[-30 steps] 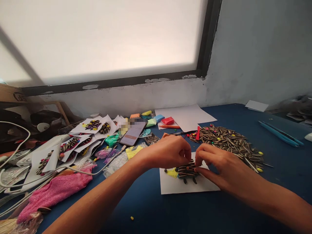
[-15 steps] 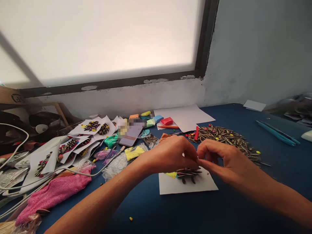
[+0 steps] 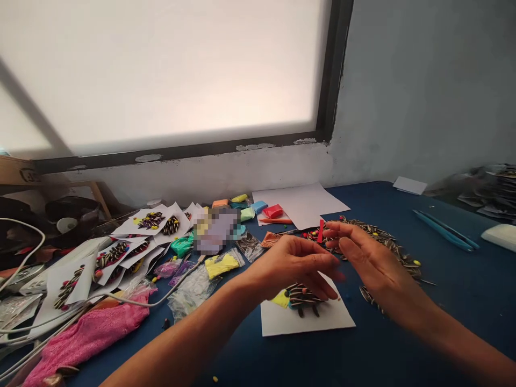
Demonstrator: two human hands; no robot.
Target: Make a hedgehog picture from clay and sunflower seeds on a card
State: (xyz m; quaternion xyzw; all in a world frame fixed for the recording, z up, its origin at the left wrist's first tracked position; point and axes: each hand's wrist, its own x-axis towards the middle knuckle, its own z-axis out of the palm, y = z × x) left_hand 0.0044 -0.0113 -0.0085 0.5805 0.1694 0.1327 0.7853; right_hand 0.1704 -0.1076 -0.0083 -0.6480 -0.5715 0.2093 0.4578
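Both hands are raised over the middle of the table with their fingers apart. My left hand (image 3: 300, 263) hangs above a white card (image 3: 310, 325), its fingertips slightly blurred and nothing seen in it. On the card sits a hedgehog-like figure (image 3: 303, 296) of striped sunflower seeds with a yellow clay snout, partly covered by the left fingers. My right hand (image 3: 366, 260) is open to the right of the card, fingers stretched towards the left. Behind it lies a pile of sunflower seeds (image 3: 385, 236), partly hidden, with small coloured balls among them.
Blue tweezers (image 3: 445, 231) lie at the right. Clay packs, such as a red one (image 3: 273, 210), stand near a white sheet (image 3: 302, 199) at the back. Seed figures on paper (image 3: 74, 277), a white cable (image 3: 177, 285) and a pink cloth (image 3: 92, 333) crowd the left.
My hands have parted, and the fingers that met above the card have spread. More of the seed figure shows, with small coloured balls on it. The view has shifted slightly.
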